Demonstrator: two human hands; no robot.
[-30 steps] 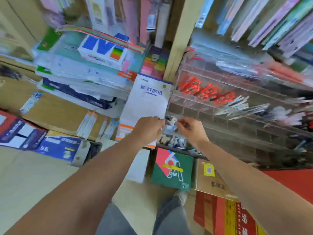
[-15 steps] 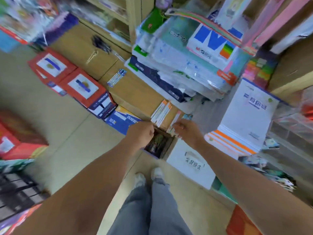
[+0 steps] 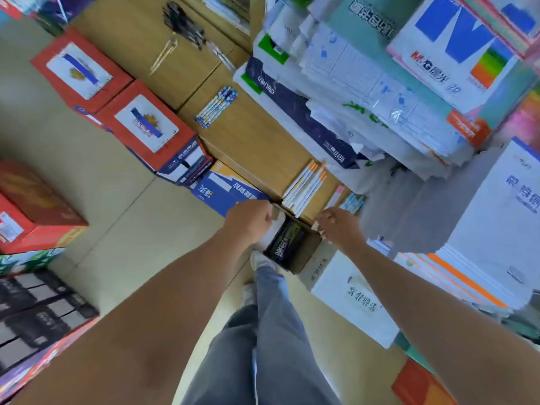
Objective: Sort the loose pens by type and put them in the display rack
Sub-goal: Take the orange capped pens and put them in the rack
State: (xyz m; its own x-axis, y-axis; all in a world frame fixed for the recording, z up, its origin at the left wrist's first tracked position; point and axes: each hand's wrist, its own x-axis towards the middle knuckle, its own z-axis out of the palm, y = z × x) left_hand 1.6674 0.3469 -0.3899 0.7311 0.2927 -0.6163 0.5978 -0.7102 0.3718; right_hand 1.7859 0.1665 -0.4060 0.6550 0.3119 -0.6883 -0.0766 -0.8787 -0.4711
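My hands are apart over the open box (image 3: 304, 252). My left hand (image 3: 251, 225) curls on its edge. My right hand (image 3: 340, 228) I cannot tell. The orange-tipped pens (image 3: 306, 187) lie just past my hands, pointing away and right, nearer my right hand.

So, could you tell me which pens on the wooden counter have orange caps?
The white pens beside the open box; the blue-patterned pens and black pens lack them.

A stationery shop: stacked paper reams (image 3: 409, 97), pen bundles (image 3: 306, 185) lying on cartons (image 3: 248, 135), red stock boxes (image 3: 146, 124) alongside.
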